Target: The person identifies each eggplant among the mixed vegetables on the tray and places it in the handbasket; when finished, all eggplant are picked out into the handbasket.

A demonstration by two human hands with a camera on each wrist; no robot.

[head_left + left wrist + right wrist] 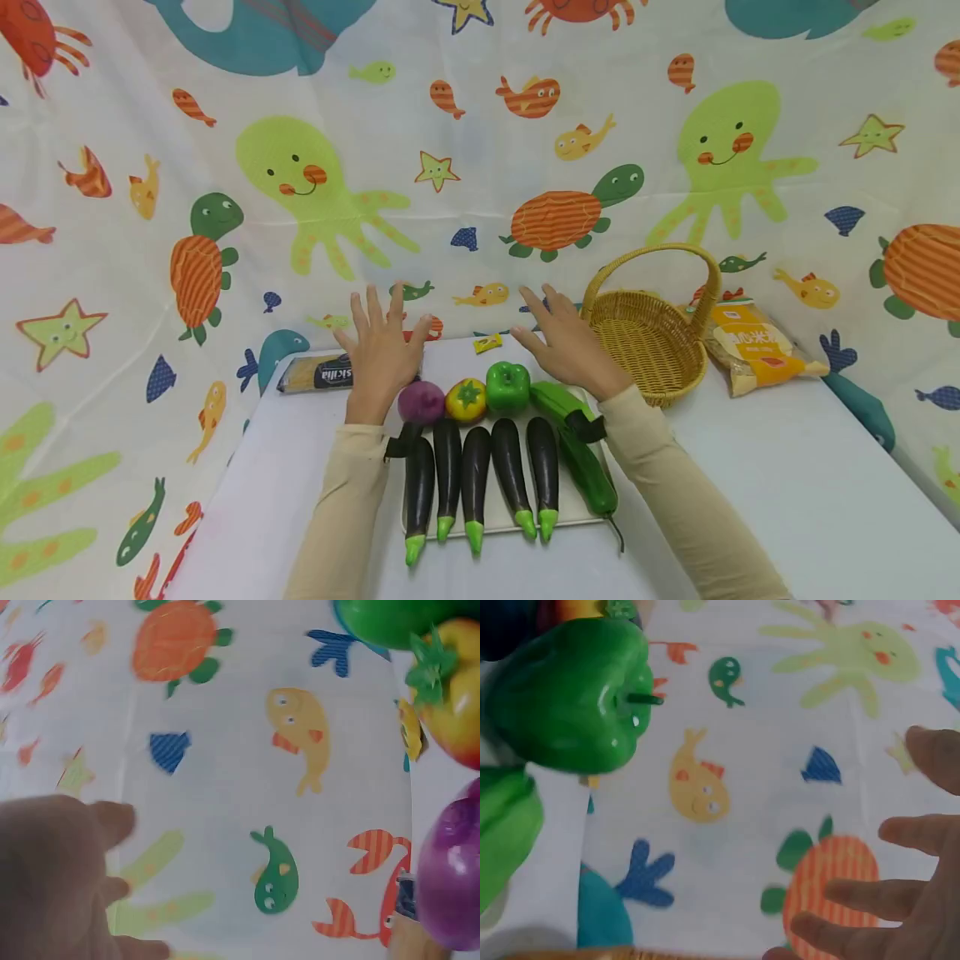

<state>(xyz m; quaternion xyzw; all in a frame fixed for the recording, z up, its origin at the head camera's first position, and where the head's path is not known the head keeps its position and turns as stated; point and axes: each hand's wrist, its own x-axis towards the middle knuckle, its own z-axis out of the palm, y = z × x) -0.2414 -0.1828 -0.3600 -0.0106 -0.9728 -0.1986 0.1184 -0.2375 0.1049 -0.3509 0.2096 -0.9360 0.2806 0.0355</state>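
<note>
Both hands are raised over the far part of the table, fingers spread, holding nothing. My left hand (384,357) is above the left end of a white tray (501,523), near a purple onion (422,403). My right hand (567,343) hovers to the right of a green bell pepper (507,386), left of a wicker basket (647,342). On the tray lie a yellow-red tomato (467,401), several eggplants (476,479) side by side, and a cucumber (587,471) with another long green vegetable (553,402) above it. In the right wrist view the bell pepper (574,694) looms large.
A pasta packet (315,374) lies at the back left, partly behind the left hand. A yellow grain bag (752,344) sits right of the basket. Behind the tray is a small yellow packet (487,342). A printed sea-animal curtain (465,200) hangs behind the table.
</note>
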